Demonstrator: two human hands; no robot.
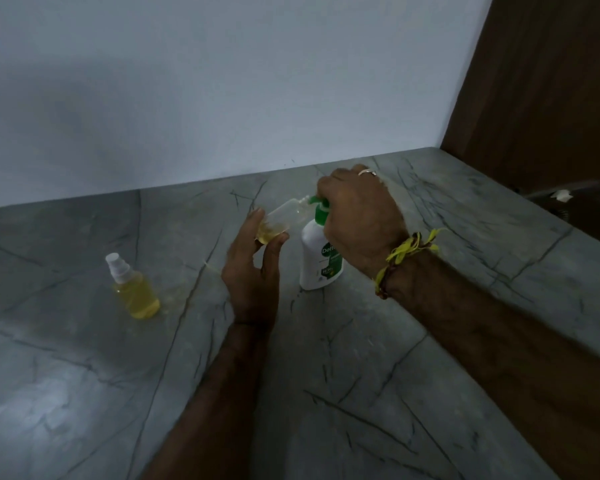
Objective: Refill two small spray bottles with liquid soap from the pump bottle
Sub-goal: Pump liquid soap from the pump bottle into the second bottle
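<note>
My left hand (253,268) holds a small clear spray bottle (280,219) without its cap, tilted, its open neck up against the green nozzle of the white pump bottle (321,259). A little yellow soap lies in the tilted bottle's lower end. My right hand (359,216) rests over the green pump head, fingers curled round it. The pump bottle stands upright on the grey marble counter (361,393). A second small spray bottle (134,287), capped in white and full of yellow soap, stands upright to the left.
A pale wall runs along the back of the counter. A brown wooden panel (541,81) rises at the right, where the counter's edge falls away. Something small and white (561,195) lies beyond that edge.
</note>
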